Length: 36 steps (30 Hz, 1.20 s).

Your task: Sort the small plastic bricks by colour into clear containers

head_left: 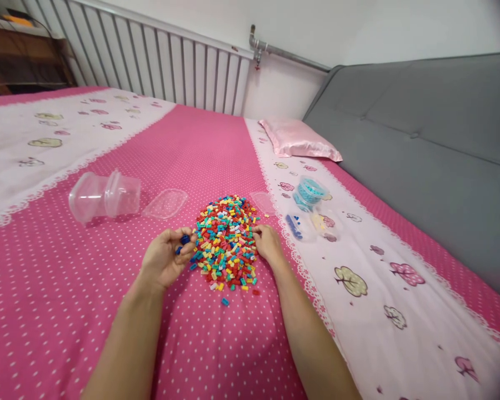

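Note:
A mound of small multicoloured building bricks (pixel 227 239) lies on the pink dotted bedspread. At its left edge my left hand (pixel 166 255) is turned partly palm up, its fingers curled round a few dark blue bricks (pixel 185 239). My right hand (pixel 268 242) reaches the mound's right edge with fingertips drawn together; whether a brick is between them I cannot make out. One blue brick (pixel 225 301) lies apart in front of the mound. To the right stand clear containers: one of turquoise bricks (pixel 310 191), one with blue bricks (pixel 294 226), one with pale yellow bricks (pixel 320 223).
Stacked clear plastic tubs (pixel 104 195) lie on their side at the left. A clear lid (pixel 166 203) is flat beside them, and another clear lid (pixel 263 203) sits behind the mound. Farther back are a pink pillow (pixel 299 139), a grey headboard (pixel 416 139) and a white radiator (pixel 170 61).

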{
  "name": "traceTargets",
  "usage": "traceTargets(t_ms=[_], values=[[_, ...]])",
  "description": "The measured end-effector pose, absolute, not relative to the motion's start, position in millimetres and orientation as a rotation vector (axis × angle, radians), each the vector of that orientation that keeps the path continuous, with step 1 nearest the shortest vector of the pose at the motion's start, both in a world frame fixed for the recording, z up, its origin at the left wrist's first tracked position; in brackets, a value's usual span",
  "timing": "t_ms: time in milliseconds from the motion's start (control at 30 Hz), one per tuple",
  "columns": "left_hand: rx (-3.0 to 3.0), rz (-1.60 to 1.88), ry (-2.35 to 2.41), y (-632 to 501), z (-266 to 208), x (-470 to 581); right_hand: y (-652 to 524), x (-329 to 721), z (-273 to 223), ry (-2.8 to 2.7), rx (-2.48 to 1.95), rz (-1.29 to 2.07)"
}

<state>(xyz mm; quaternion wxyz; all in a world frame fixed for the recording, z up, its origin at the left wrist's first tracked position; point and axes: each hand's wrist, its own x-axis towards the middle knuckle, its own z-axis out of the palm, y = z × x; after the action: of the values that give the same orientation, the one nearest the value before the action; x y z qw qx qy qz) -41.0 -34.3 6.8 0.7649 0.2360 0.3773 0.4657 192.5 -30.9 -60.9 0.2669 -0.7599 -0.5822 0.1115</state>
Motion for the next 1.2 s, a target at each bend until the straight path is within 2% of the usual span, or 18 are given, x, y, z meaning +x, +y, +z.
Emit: traceTargets(t_ms=[500,667,867,1033,1200], values=[[0.488,0.976,0.761,-39,10,-31,-31,201,-57,-1.483,-1.914,0.472],[0.459,0.891,0.718,-49,11,-15,-45,194,-26,-1.474,-1.708,0.457],[0.389,0.779,0.731,-58,10,1,-75,152,20,-1.777,-1.323,0.474],[0.345,0.884,0.732,-50,10,-13,-69,145,4,-1.635,-1.513,0.397],[0.496,1.2,0.949,-39,8,-42,-63,141,-22,-1.87,-1.792,0.334]])
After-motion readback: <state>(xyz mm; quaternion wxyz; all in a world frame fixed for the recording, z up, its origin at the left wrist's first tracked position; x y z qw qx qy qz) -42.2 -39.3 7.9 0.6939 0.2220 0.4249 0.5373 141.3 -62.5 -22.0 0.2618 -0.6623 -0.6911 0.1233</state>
